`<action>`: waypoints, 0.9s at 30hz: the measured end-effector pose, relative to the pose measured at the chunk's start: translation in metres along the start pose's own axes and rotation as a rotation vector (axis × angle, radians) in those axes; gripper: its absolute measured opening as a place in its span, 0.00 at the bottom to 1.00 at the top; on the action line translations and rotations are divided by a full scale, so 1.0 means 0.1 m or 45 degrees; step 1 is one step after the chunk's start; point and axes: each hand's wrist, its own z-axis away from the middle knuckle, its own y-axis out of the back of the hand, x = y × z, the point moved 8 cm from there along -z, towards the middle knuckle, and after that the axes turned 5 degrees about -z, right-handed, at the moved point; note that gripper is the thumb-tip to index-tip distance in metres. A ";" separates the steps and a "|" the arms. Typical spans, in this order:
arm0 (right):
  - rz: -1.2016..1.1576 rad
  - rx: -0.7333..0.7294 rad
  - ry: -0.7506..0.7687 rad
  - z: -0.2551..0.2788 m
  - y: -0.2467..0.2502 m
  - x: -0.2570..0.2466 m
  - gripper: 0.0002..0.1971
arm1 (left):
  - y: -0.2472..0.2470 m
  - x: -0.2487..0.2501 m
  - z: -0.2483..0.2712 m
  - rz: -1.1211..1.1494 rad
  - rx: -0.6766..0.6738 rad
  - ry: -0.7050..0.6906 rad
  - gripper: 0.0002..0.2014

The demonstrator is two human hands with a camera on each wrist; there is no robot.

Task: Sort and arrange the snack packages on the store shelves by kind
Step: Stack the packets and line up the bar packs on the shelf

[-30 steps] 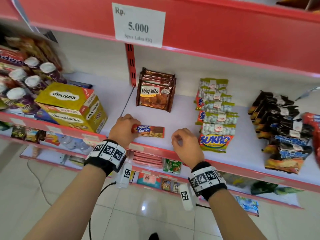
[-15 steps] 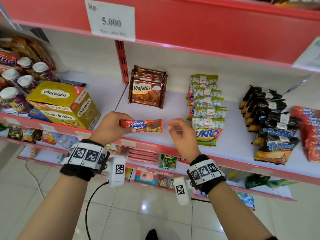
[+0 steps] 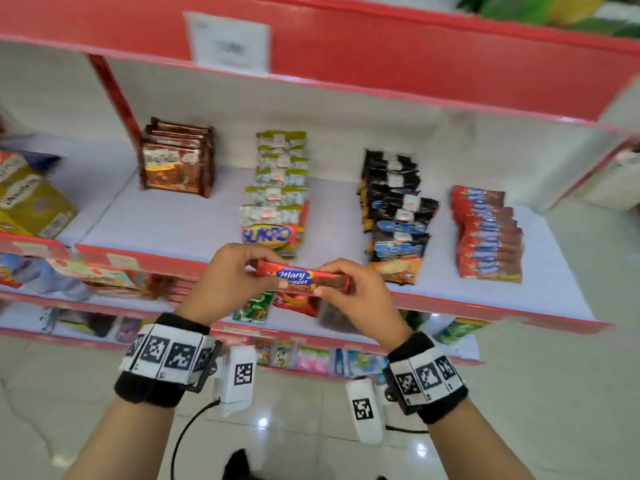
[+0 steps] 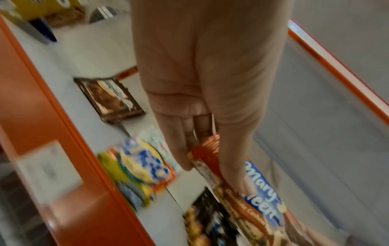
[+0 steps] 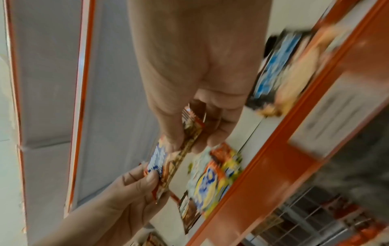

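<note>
A red Mary Queen snack bar hangs level in front of the shelf's red front edge, held at both ends. My left hand pinches its left end between thumb and fingers. My right hand pinches the right end, with the crimped wrapper inside the fingers. On the white shelf behind stand rows of brown Wafello packs, Sukro nut packs, black chip bags and, far right, a stack of red bars with blue labels.
A yellow Chocolatos box sits at the left end of the shelf. The red upper shelf front with a price tag overhangs. Lower shelves hold more small packs. Bare shelf lies between the rows.
My left hand lifted the bar off the shelf and carried it right. My right hand, empty before, now pinches its right end. The view has swung right, showing the red bar stack.
</note>
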 end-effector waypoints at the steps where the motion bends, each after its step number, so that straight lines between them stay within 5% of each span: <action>1: 0.028 0.033 0.012 0.13 0.27 0.02 0.16 | -0.24 0.19 -0.03 0.042 -0.018 -0.035 0.12; 6: 0.082 0.209 -0.048 0.73 1.59 0.23 0.04 | -1.43 0.96 -0.30 0.265 -0.017 -0.156 0.10; 11: 0.139 0.426 -0.155 0.99 2.52 0.55 0.10 | -2.28 1.32 -0.66 0.315 0.032 -0.136 0.07; 16: 0.173 0.511 -0.222 0.89 2.97 0.91 0.11 | -2.73 1.40 -1.02 0.288 0.050 -0.057 0.06; 23: 0.311 0.465 -0.425 0.72 3.16 1.29 0.09 | -3.10 1.24 -1.41 0.389 0.013 0.274 0.35; 27: 0.438 0.597 -0.463 0.64 3.24 1.37 0.11 | -3.31 1.21 -1.48 0.584 -0.050 0.381 0.38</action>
